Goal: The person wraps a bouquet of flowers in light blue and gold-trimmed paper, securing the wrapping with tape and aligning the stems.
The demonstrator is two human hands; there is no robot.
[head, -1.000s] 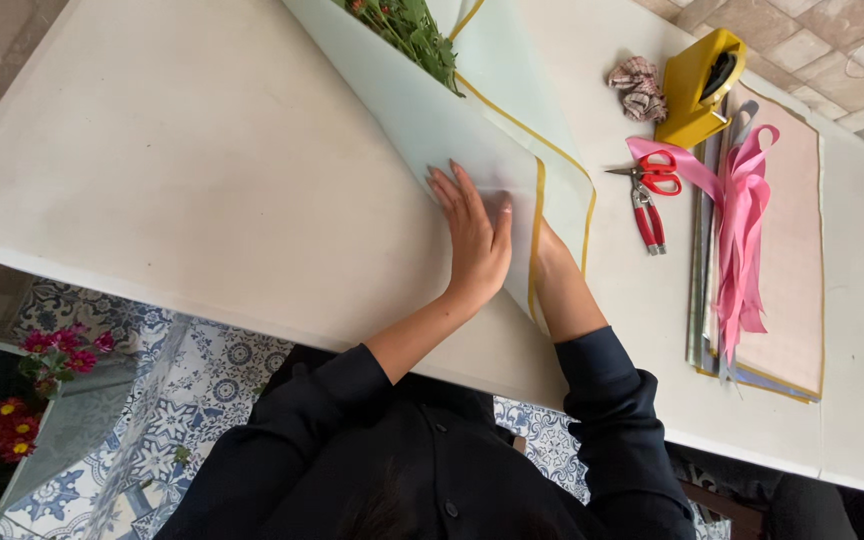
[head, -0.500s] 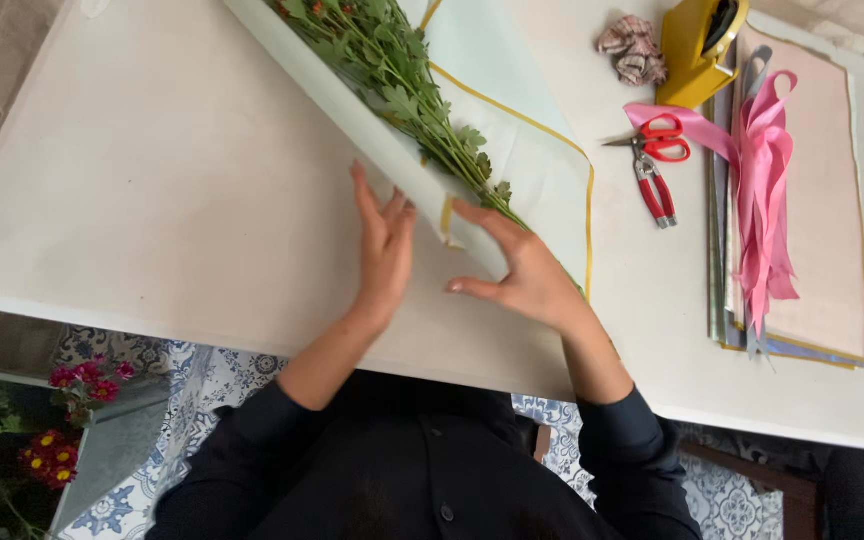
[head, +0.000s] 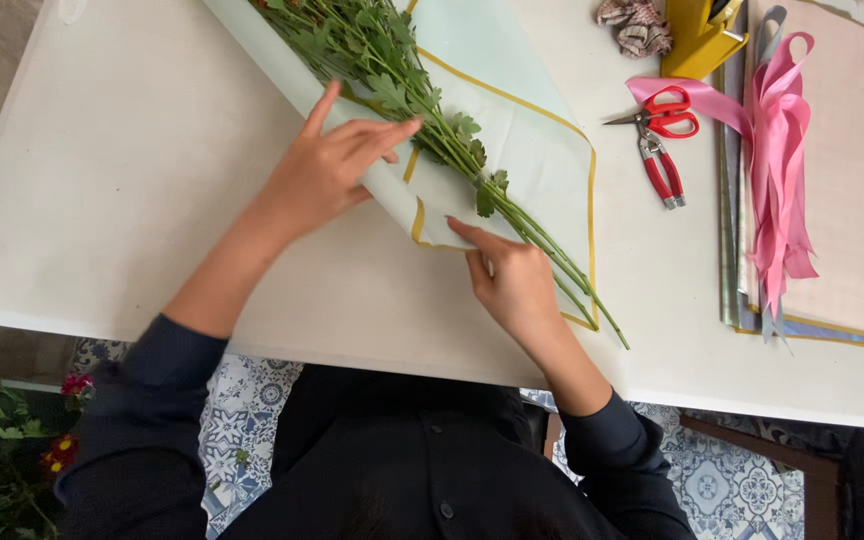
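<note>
Hands flat and open on the table (head: 132, 200): left hand (head: 327, 165) presses folded wrapping paper (head: 512, 140) over the green stems (head: 432, 110), right hand (head: 512, 285) pins the paper's lower corner beside them

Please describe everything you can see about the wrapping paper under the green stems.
The wrapping paper is a pale mint sheet with a thin yellow border, matte and thin-looking. It lies flat on the white table, running diagonally to the top edge of the view. Its left side is folded over the green stems, which cross it and stick out past its lower corner. The left hand presses the folded flap; the right hand touches its lower edge.
</note>
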